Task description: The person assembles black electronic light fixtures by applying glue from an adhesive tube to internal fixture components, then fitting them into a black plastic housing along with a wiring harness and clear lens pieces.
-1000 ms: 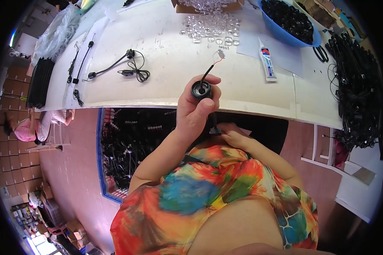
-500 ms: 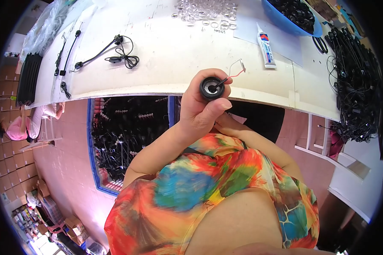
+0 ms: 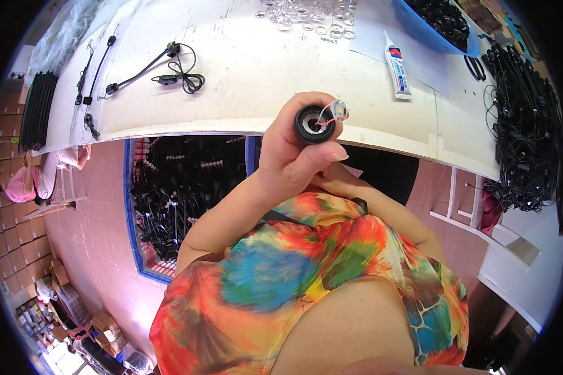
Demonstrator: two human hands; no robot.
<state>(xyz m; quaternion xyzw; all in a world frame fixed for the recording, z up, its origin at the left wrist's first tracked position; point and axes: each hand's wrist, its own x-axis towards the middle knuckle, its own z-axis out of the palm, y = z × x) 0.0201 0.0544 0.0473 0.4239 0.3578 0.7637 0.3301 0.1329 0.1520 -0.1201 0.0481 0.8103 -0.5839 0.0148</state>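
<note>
My left hand (image 3: 298, 140) is closed around a round black lamp head (image 3: 301, 129), held up just past the table's near edge with its open end facing me. Thin red and white wires come out of the opening. They lead to a small LED board (image 3: 339, 110) at the upper right of the rim. Below and partly behind the left hand is my right hand (image 3: 335, 177). Its fingers are mostly hidden, so what they grip cannot be made out.
The white table (image 3: 231, 112) bears a glue tube (image 3: 398, 67), clear lenses (image 3: 306, 12), a blue bowl of black parts (image 3: 472, 47) and black lamp cables (image 3: 180, 80). A cable heap (image 3: 522, 125) lies right. Below stands a blue-edged crate (image 3: 129, 206). A person (image 3: 22, 181) sits far left.
The wires have bent closer to the lamp head, and the LED board now faces me beside the rim. My left hand has barely moved.
</note>
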